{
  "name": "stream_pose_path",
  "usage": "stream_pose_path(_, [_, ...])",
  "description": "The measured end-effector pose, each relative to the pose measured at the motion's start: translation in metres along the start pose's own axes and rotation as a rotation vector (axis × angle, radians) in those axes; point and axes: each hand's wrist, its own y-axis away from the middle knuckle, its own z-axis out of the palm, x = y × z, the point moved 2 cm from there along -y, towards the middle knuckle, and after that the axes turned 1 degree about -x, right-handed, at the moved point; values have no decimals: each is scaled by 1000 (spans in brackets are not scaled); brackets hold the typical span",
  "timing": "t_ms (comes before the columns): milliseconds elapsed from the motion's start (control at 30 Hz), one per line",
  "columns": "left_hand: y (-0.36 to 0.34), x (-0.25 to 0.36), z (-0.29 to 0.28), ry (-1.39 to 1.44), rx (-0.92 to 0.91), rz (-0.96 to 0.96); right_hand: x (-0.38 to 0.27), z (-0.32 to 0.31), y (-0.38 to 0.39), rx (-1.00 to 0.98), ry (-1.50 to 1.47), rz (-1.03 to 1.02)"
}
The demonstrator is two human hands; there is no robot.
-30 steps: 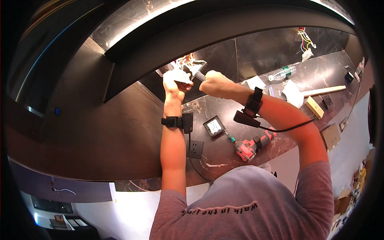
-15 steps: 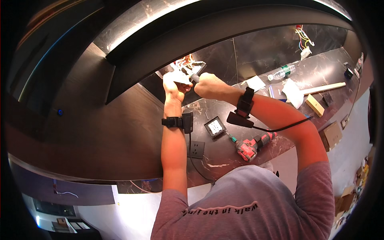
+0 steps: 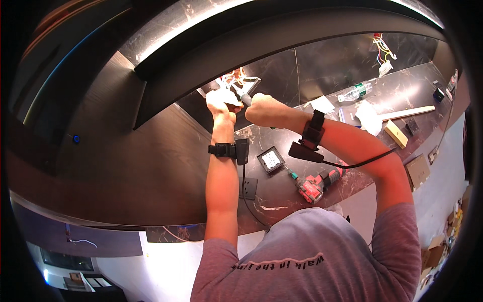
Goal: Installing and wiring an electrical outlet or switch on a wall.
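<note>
At upper centre, the left hand [image 3: 219,106] clamps its fingers on a white fitting [image 3: 229,96] below wires [image 3: 238,78] while the right hand [image 3: 260,108] grips a grey tool [image 3: 245,98], apparently working the wiring, which calls for steady support.

Shirt [image 3: 337,234]: we see grey cloth with a mauve tinge.
Print [image 3: 279,262]: we note dark lettering across the front, edged by a thin, pale, wavy line.
Sleeves [image 3: 395,231]: short, in the same cloth.
Left wristband [image 3: 221,150]: black strap, bearing a dark oblong box [image 3: 242,152].
Right wristband [image 3: 314,129]: black likewise, its box [image 3: 305,152] wedge-like in our view.
Cables [image 3: 359,165]: thin, black, one from each box.
Left hand [image 3: 220,103], right hand [image 3: 265,108]: bare.
</note>
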Motion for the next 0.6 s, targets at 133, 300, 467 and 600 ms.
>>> stream_pose_path(133, [-1, -1, -3, 76, 70, 1, -10, -16, 1, -201, -115, 219])
stream_pose_path(300, [-5, -10, -3, 17, 80, 3, -26, -41, 13, -316, -373, 539])
stream_pose_path(467, [-12, -13, -11, -28, 44, 120, -23, -35, 13, -198, -385, 450])
stream_pose_path(600, [-3, -9, 5, 36, 100, 25, -20, -29, 8, -194, -510, 521])
